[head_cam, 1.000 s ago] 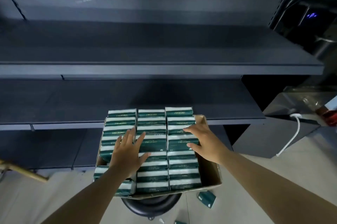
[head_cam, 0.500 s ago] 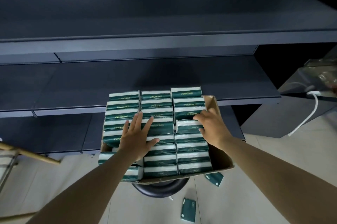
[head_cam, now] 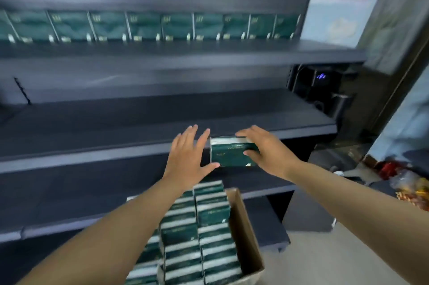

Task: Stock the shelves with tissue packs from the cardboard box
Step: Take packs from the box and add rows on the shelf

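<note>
1. One tissue pack [head_cam: 232, 153] sits mid-frame, pinched by the right hand [head_cam: 267, 150].
2. Left hand [head_cam: 188, 157] is spread flat beside it; use it to steady.
3. Slide it onto the shelf [head_cam: 92, 154].

- tissue pack [head_cam: 233, 153]: glossy green film wrap
- cardboard box [head_cam: 246, 233]: matt brown cardboard
- shelves [head_cam: 116, 127]: dark grey, smooth matt, likely painted metal

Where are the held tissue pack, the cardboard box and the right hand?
held tissue pack [head_cam: 228, 153], head view, green front face.
cardboard box [head_cam: 247, 233], head view, right wall.
right hand [head_cam: 269, 149], head view, back of hand.
</note>
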The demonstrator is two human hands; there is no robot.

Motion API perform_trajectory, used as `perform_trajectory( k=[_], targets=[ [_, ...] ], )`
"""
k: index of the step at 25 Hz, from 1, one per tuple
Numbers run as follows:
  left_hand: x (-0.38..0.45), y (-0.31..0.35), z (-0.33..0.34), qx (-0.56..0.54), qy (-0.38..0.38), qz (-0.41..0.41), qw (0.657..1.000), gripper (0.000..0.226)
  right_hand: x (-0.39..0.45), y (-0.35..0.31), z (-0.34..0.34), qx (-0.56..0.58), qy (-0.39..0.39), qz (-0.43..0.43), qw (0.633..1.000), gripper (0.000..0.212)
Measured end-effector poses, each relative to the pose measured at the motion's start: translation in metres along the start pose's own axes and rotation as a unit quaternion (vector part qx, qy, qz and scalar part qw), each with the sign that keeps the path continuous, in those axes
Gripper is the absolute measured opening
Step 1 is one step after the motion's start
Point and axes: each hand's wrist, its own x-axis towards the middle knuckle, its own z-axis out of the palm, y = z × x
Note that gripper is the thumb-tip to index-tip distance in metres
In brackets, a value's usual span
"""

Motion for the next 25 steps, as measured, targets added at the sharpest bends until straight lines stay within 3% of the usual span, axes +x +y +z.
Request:
perform_trajectory(
  k=[4,11,16,25],
  targets=[
    [0.067,0.019,-0.080,-0.004,0.122,0.036,0.992,0.092,0.021,-0.013,-0.099,-0.026,0.076,-0.026,0.996,0.039],
    [0.185,0.044,-0.148,0.035,0.225,0.068,0.971,0.091,0.088,0.011,-0.198,-0.075,0.169,-0.037,0.982,0.036],
    [0.288,0.037,-0.127,0.043,0.238,0.035,0.970,0.092,0.181,0.077,-0.216,-0.071,0.197,-0.048,0.977,0.037],
    [0.465,-0.033,-0.041,0.076,0.210,-0.080,0.972,0.100,0.389,0.210,-0.178,0.003,0.161,-0.056,0.985,0.038]
  ],
)
